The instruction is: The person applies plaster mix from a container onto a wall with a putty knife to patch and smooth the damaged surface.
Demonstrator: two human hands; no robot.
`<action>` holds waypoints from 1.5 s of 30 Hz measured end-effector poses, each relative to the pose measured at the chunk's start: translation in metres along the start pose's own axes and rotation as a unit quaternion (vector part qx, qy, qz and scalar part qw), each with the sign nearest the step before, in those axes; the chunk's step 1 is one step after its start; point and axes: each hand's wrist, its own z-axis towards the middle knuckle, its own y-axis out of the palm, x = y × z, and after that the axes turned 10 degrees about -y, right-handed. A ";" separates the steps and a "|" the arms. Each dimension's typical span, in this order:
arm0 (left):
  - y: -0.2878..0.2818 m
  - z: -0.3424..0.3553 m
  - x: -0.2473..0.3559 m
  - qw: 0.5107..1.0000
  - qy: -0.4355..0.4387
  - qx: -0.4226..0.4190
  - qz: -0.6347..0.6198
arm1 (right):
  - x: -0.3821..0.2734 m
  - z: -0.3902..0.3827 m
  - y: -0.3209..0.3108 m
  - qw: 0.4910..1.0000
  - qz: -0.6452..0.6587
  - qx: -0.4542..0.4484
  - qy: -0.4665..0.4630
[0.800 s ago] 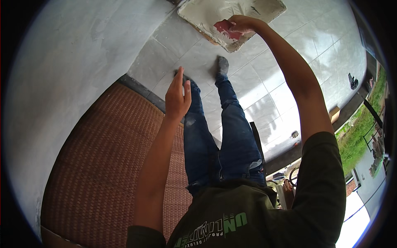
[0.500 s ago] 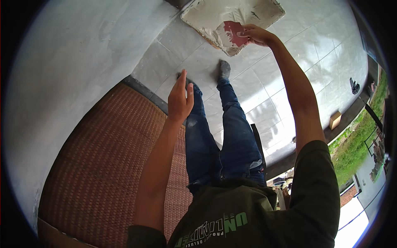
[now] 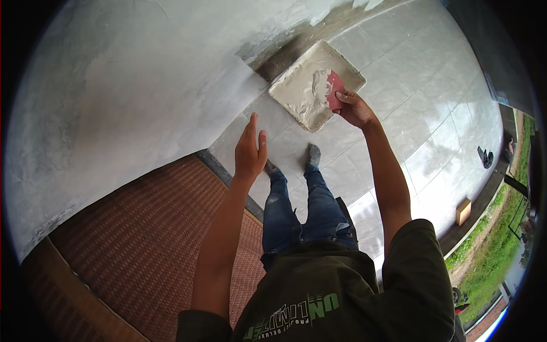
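Note:
My right hand [image 3: 352, 108] grips a flat red scraper [image 3: 333, 84] with pale paste smeared along its left side. The scraper hangs over a square tray [image 3: 288, 93] coated with thick whitish paste; whether it touches the paste I cannot tell. My left hand [image 3: 251, 145] is open and held out with straight fingers, near the grey plastered wall [image 3: 131, 80] and holding nothing. My legs and two grey-stained feet show below on the tiled floor [image 3: 404, 85].
A woven brown mat [image 3: 151, 233] lies at the lower left beside the wall. A cardboard-coloured box [image 3: 463, 211] and a dark object [image 3: 485, 157] sit on the right near the floor's edge, with green grass beyond.
My view has shifted, bringing more wall and the whole tray into sight. The tray sits lower in the picture, and my right hand with the scraper appears lower too. My left hand stays open.

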 end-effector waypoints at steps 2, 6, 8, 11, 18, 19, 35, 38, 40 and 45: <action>-0.013 0.004 0.011 1.000 0.007 0.024 0.003 | -0.009 -0.004 0.022 1.000 0.014 0.011 -0.023; -0.030 0.012 0.032 0.998 0.022 0.061 -0.006 | -0.027 -0.010 0.044 0.998 0.021 0.018 -0.058; -0.034 0.016 0.043 0.996 0.028 0.076 -0.022 | -0.035 -0.015 0.046 0.997 0.033 -0.010 -0.074; -0.048 0.022 0.060 0.994 0.036 0.095 -0.024 | -0.043 -0.019 0.065 0.993 0.060 -0.038 -0.093; -0.092 0.045 0.101 0.983 0.101 0.151 -0.015 | -0.075 -0.021 0.133 0.983 0.010 -0.058 -0.172; -0.100 0.049 0.107 0.979 0.120 0.162 -0.012 | -0.082 -0.019 0.143 0.981 0.006 -0.067 -0.181; -0.230 0.081 0.172 0.911 0.316 0.265 0.013 | -0.140 -0.006 0.283 0.942 -0.030 -0.110 -0.316; -0.247 0.085 0.179 0.909 0.330 0.256 -0.005 | -0.144 -0.008 0.300 0.937 -0.030 -0.104 -0.331; -0.258 0.091 0.182 0.895 0.346 0.281 0.018 | -0.150 -0.008 0.313 0.934 -0.033 -0.110 -0.337; -0.290 0.106 0.196 0.862 0.391 0.316 0.064 | -0.175 -0.001 0.348 0.920 -0.066 -0.108 -0.372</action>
